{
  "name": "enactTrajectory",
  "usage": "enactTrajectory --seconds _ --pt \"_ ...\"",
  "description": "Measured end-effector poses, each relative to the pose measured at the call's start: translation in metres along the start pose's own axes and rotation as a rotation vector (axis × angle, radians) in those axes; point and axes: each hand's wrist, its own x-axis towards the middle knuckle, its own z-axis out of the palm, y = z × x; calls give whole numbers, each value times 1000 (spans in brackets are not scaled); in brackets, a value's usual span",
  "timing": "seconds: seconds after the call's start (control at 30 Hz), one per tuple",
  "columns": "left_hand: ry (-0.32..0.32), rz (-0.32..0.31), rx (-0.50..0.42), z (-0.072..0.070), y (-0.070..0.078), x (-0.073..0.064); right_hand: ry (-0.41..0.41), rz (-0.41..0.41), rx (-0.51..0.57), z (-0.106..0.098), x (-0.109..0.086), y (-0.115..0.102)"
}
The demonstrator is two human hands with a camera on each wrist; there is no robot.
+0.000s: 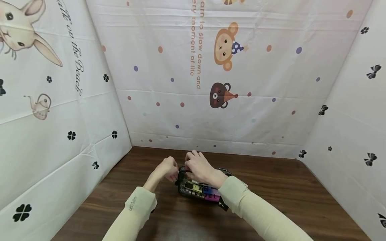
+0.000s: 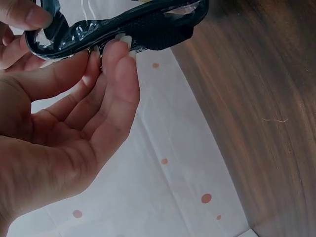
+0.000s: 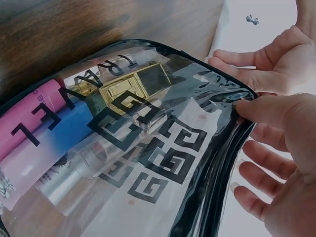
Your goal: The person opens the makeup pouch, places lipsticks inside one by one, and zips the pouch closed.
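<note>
A clear toiletry bag [image 1: 193, 192] with black trim and TRAVEL lettering lies on the table. My left hand [image 1: 168, 169] is at the bag's left end, and its thumb and fingertips pinch the black zipper edge [image 2: 113, 29]; a zipper pull cannot be made out. My right hand [image 1: 200, 169] reaches over the top and grips the same end, thumb on the clear front and fingers behind the edge. Through the plastic show a pink bottle [image 3: 37, 111], a blue-and-lilac bottle [image 3: 59, 140], a gold-and-black item [image 3: 133, 89] and a clear tube [image 3: 79, 173].
The dark wooden table [image 1: 280, 201] extends on both sides of the bag. White printed cloth walls [image 1: 169, 117] with cartoon animals and dots enclose it at the back, left and right. A black strap [image 1: 223, 204] sticks out at the bag's right end.
</note>
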Motion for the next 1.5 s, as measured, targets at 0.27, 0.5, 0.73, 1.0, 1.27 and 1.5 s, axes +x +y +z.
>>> enactTrajectory --seconds 0.27,0.5,0.73,1.0,1.27,1.5 --pt "47 33 7 1 -3 0 -5 31 162 -7 -1 9" --pt "2 36 -207 -1 -9 -1 -55 42 110 -8 -2 19" --pt "-96 27 -355 -6 -16 -2 -118 78 53 -15 -6 24" --pt "-140 34 -420 -7 -21 1 -105 24 -43 -14 -6 23" --pt "-135 53 -424 -6 -22 1 -77 -30 -50 -3 -7 23" --pt "-133 58 -429 -6 -20 1 -51 -39 -68 -1 -10 24"
